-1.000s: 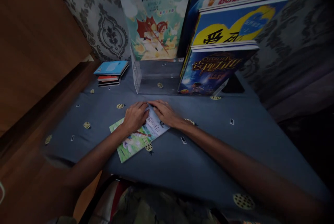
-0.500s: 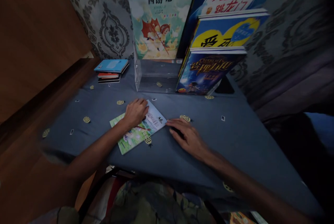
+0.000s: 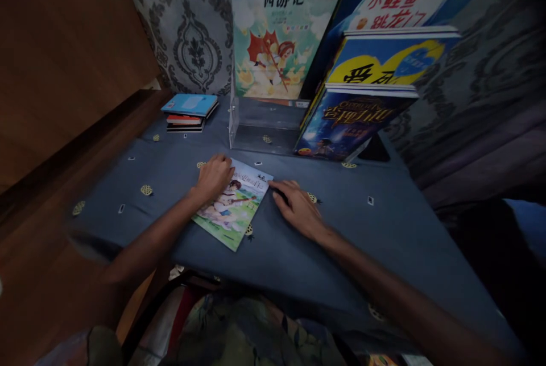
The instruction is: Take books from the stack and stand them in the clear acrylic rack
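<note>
A thin paperback book (image 3: 232, 207) lies on the table, its cover showing a figure with a guitar on green grass under a pale sky. My left hand (image 3: 214, 177) is over the book's upper left edge, fingers curled around it and partly hiding the cover. At the upper right corner, the fingertips of my right hand (image 3: 296, 207) close on the book's edge, the thumb tucked beneath the fingers. The cover faces up and is closed.
Behind the book stands a clear acrylic rack (image 3: 264, 136) with a tall book (image 3: 281, 30) upright in it. To its right lean several books, a dark blue one (image 3: 341, 124) in front. A small stack of books (image 3: 190, 105) lies at the back left. A blue-grey cloth (image 3: 341, 241) covers the table.
The book has turned clockwise, its upper edge now pointing more away from me. Both hands have moved with it, still at its edges. The whole view has shifted slightly.
</note>
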### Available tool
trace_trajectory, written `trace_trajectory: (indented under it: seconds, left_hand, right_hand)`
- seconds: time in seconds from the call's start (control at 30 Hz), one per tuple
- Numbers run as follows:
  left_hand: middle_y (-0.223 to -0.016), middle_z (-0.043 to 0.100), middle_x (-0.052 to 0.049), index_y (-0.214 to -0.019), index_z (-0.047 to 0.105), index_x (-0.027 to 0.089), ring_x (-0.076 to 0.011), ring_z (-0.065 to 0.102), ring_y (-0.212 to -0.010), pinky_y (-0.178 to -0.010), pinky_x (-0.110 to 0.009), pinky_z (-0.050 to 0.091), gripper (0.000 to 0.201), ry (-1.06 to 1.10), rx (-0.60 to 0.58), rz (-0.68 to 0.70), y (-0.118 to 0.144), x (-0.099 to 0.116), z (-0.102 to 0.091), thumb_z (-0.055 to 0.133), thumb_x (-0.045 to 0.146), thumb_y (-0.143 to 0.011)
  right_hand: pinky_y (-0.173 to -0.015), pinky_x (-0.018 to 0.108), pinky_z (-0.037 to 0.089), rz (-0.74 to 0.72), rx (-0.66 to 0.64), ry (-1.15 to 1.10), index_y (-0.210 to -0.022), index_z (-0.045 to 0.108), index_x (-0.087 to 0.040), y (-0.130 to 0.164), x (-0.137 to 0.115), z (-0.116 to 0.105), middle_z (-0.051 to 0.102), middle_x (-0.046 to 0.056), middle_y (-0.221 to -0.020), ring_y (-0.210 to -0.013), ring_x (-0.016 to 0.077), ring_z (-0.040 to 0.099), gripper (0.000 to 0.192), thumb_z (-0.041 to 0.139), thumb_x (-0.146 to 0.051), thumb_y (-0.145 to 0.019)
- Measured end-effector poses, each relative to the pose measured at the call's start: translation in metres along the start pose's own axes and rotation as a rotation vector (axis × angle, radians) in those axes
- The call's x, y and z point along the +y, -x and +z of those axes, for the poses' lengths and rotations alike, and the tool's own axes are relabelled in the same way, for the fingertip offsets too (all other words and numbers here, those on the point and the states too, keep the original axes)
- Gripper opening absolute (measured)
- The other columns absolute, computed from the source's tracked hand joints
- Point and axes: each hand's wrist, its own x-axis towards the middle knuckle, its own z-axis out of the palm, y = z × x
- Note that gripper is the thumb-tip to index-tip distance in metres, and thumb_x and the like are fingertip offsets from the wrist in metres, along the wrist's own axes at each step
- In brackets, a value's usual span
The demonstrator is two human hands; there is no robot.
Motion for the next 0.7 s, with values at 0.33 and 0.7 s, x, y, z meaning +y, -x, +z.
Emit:
trace_trajectory:
  seconds: [0.33, 0.7]
  left_hand:
    - [-0.122, 0.063, -0.013, -0.113, 0.064, 0.015, -0.0248, 0.057, -0.112, -0.091, -0.035, 0.048, 0.028, 0.002, 0.044, 0.084, 0.002, -0.016, 0.008, 0.039, 0.018, -0.101]
    - [-0.126, 0.065, -0.014, -0.121, 0.064, 0.013, -0.0263, 0.060, -0.112, -0.096, -0.039, 0.046, 0.033, 0.009, 0.093, 0.170, 0.000, -0.020, 0.017, 0.041, 0.013, -0.098]
  right_hand:
    - [-0.104, 0.053, 0.044, -0.041, -0.035, 0.095, -0.131, 0.064, -0.016, -0.058, 0.034, 0.017, 0.065, 0.016, -0.130, -0.119, 0.0320, 0.056, 0.042, 0.042, -0.022, -0.096]
    - [-0.100, 0.054, 0.048, -0.141, -0.069, 0.145, -0.136, 0.061, -0.019, 0.004, -0.004, 0.009, 0.063, 0.016, -0.134, -0.123, 0.0327, 0.055, 0.043, 0.037, -0.021, -0.100]
